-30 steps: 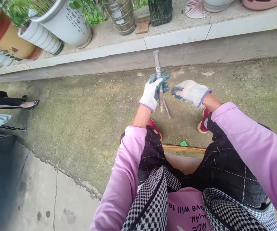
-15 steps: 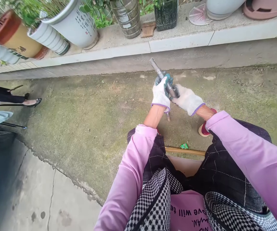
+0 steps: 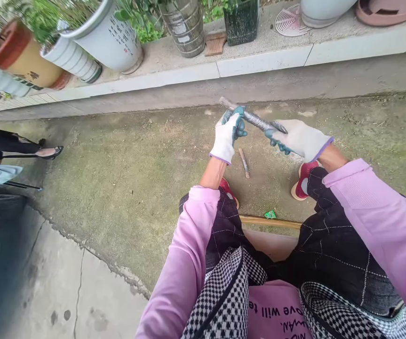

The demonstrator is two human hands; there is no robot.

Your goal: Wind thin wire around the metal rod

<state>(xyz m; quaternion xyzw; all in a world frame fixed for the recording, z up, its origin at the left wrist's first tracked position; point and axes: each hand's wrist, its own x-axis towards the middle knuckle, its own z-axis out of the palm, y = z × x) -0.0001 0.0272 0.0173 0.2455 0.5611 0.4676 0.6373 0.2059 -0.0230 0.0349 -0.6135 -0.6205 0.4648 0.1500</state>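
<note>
Both my hands wear white gloves with green-coated palms and purple cuffs. Between them, a stick wound with silvery wire slants down to the right. My left hand is closed around it close to its bare, blurred upper end. Its lower end lies in the closed fingers of my right hand, which hide that tip. On the ground below, a shorter stick with a wire-wound middle lies between my red shoes, touched by neither hand.
A low ledge with potted plants runs along the far side. A small green wrapper lies near a yellowish wooden edge between my legs. At the left another person's foot in a black shoe rests on the ground.
My hands have moved apart, the right one going right. The held stick now lies flatter, with its wire-wound stretch exposed between them. The short stick on the ground is more fully visible.
</note>
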